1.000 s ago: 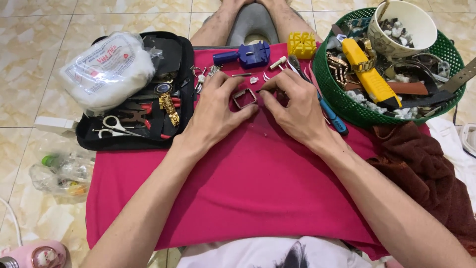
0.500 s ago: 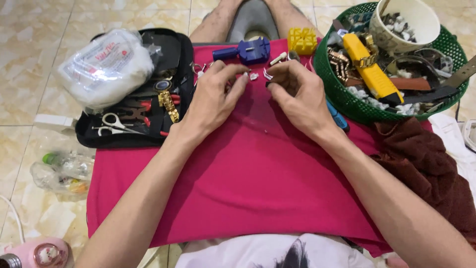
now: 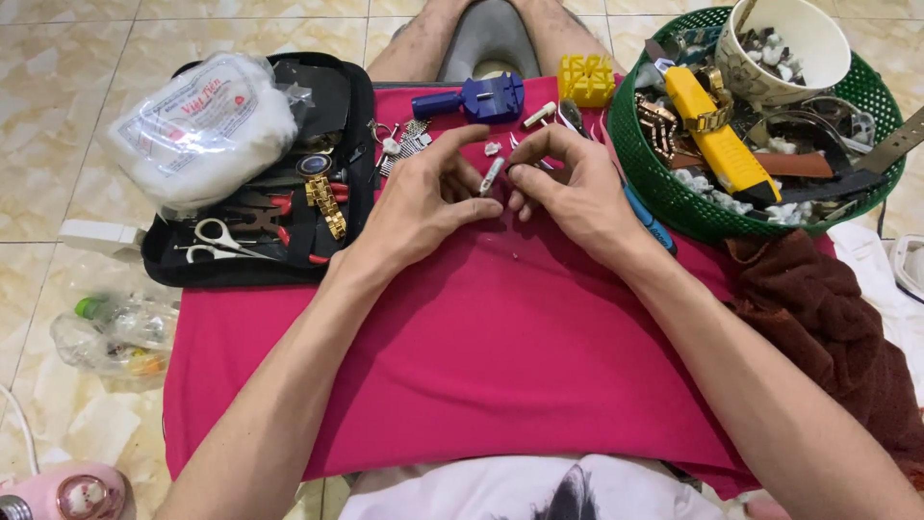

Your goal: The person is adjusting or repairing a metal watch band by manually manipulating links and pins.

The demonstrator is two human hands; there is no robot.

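At the far left, an open black zip tool case (image 3: pixel 164 260) holds a clear bag of white cotton (image 3: pixel 202 130), white-handled scissors (image 3: pixel 217 236), red-handled pliers (image 3: pixel 279 204) and a gold metal watch band (image 3: pixel 325 200). On the magenta cloth (image 3: pixel 481 356), the left hand (image 3: pixel 423 207) and the right hand (image 3: pixel 568 188) meet around a small silver metal piece (image 3: pixel 491 176), pinched between the fingertips of both. Beyond them lie a blue watch-link tool (image 3: pixel 476 99) and a yellow plastic block (image 3: pixel 586 79). At the right, a green plastic basket (image 3: pixel 645 178) carries a yellow-handled cutter (image 3: pixel 717 144), watch parts and a patterned cup (image 3: pixel 770 91) of small bits. Compared with half a second ago, the hands have opened slightly, and the silver piece shows more plainly between them.
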